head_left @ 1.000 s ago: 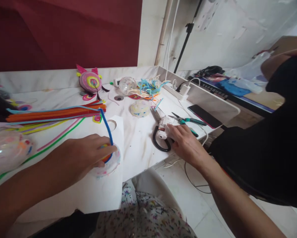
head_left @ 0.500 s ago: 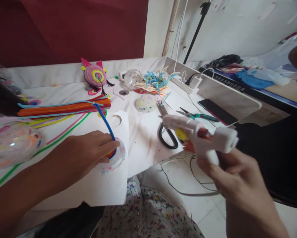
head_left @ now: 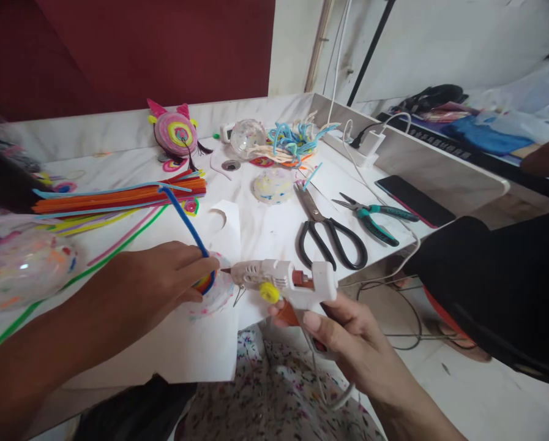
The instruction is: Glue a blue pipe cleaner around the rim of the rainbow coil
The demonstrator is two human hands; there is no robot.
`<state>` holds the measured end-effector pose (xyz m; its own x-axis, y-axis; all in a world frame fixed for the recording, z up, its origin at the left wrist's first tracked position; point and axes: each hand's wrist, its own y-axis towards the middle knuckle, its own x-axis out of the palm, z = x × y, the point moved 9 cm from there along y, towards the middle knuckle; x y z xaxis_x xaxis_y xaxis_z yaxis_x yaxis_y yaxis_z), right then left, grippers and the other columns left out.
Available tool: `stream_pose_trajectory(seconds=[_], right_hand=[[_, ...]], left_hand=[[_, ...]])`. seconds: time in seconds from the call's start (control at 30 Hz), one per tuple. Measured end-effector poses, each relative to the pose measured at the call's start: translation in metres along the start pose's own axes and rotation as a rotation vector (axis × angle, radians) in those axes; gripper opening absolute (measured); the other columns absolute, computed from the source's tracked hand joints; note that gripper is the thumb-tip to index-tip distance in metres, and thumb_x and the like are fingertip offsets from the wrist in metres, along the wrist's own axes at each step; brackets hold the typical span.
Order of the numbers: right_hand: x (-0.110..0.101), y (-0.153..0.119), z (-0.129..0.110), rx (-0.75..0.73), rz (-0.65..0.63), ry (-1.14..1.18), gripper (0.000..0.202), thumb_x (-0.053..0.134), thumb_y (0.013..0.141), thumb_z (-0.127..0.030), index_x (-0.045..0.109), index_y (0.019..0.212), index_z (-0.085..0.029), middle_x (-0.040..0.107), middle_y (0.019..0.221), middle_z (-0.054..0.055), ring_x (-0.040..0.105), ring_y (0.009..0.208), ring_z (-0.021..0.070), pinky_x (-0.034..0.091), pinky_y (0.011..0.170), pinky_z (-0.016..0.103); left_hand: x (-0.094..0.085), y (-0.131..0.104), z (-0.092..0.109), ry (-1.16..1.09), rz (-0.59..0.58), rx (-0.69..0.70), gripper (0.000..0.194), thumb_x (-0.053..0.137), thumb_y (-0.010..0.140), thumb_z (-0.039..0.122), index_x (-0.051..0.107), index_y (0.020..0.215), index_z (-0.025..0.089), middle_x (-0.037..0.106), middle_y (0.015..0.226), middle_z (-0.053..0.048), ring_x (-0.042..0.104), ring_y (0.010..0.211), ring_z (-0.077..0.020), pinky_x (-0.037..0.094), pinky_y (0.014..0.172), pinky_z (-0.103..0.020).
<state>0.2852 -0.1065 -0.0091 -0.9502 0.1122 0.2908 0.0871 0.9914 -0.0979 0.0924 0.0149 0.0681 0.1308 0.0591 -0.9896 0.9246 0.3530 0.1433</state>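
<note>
My left hand [head_left: 175,275] pinches a blue pipe cleaner [head_left: 186,222], its lower end curving round a small orange and yellow coil partly hidden by my fingers. Beneath it, on white paper [head_left: 201,352], lies a clear plastic dome [head_left: 223,291] flecked with colour. My right hand [head_left: 347,337] is closed round a white hot glue gun [head_left: 278,278] with a yellow knob and an orange trigger. The gun's nozzle points left, close beside my left fingertips and the coil; whether it touches them I cannot tell.
Black-handled scissors [head_left: 332,236] and teal pliers [head_left: 375,217] lie to the right, near a phone [head_left: 414,199]. A bundle of pipe cleaners [head_left: 118,199], a pink round figure [head_left: 175,131] and another speckled dome [head_left: 272,185] sit farther back. A cord hangs below the glue gun.
My right hand has brought the glue gun left, its nozzle now beside the coil. Scissors and pliers are more fully in view. My left hand stays almost in place; the blue pipe cleaner's upper end tilts slightly left.
</note>
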Motion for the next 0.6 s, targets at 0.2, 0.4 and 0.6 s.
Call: stream_pose_trajectory(seconds=[0.2, 0.4, 0.6], right_hand=[[0.0047, 0.0026, -0.0020, -0.014, -0.041, -0.095, 0.043, 0.078, 0.104, -0.064, 0.093, 0.117, -0.026, 0.086, 0.095, 0.007, 0.059, 0.070, 0.0153, 0.049, 0.063, 0.026], [0.0011, 0.0038, -0.0013, -0.032, -0.020, -0.169, 0.046, 0.075, 0.105, -0.067, 0.093, 0.109, -0.025, 0.083, 0.092, 0.008, 0.056, 0.071, 0.0165, 0.045, 0.063, 0.028], [0.0041, 0.0040, -0.0012, -0.019, -0.043, -0.139, 0.047, 0.076, 0.104, -0.068, 0.091, 0.110, -0.024, 0.082, 0.091, 0.007, 0.050, 0.067, 0.0148, 0.042, 0.060, 0.027]], left_hand=[[-0.0065, -0.0015, 0.0036, 0.001, 0.064, 0.024, 0.040, 0.052, 0.107, 0.014, 0.076, 0.136, 0.030, 0.084, 0.115, -0.004, 0.079, 0.095, -0.0252, 0.063, 0.082, -0.031], [-0.0055, -0.0011, 0.0040, 0.008, 0.074, 0.042, 0.040, 0.047, 0.111, 0.016, 0.075, 0.138, 0.025, 0.085, 0.116, -0.006, 0.080, 0.095, -0.0248, 0.064, 0.081, -0.032], [-0.0033, -0.0034, 0.0003, 0.001, 0.066, 0.012, 0.043, 0.044, 0.112, 0.018, 0.075, 0.139, 0.030, 0.085, 0.116, -0.002, 0.080, 0.095, -0.0241, 0.062, 0.080, -0.031]])
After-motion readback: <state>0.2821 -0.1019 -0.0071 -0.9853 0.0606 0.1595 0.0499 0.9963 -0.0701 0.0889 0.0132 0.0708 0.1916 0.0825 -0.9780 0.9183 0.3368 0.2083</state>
